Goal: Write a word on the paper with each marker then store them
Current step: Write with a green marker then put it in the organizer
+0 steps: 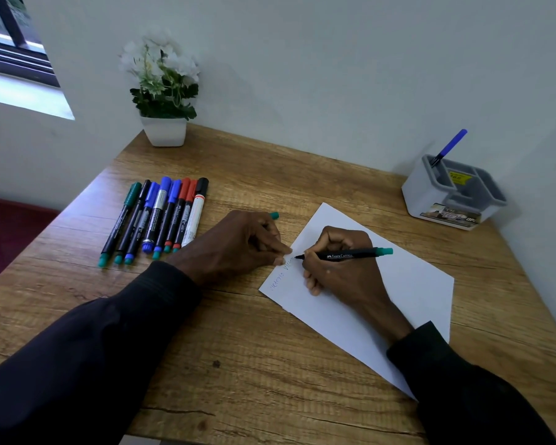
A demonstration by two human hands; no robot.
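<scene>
— Looking down from the head camera, what has the right hand (341, 261) got?

— Its fingers are curled tight around a black marker (344, 254) with a green end; the barrel lies nearly level, green end pointing toward three o'clock, tip (297, 257) touching the paper (408, 284) at its nine o'clock edge.

— And the sheet itself?

— White, lying skewed on the wooden table (238, 364), right of centre. Two faint words sit near that edge (too pale and small to read), one in blue (277, 285) toward seven o'clock of the tip, one just under the tip.

— The left hand (238, 242)?

— Fingers loosely closed, fingertips (283, 250) pressing the sheet's edge just beside the tip. A green cap (274, 215) pokes out beyond the knuckles at twelve o'clock of the hand; it seems tucked in the fingers, though I cannot tell how firmly.

— Where are the other markers?

— A row of markers (158, 216) lies side by side at ten o'clock of the left hand, touching one another: green, blue, red and black caps.

— Anything stored yet?

— A grey organiser (453, 194) stands at two o'clock on the table, well apart from the sheet, with one blue marker (451, 146) leaning in its rear left compartment. A potted white-flowered plant (162, 88) is at eleven o'clock against the wall.
</scene>
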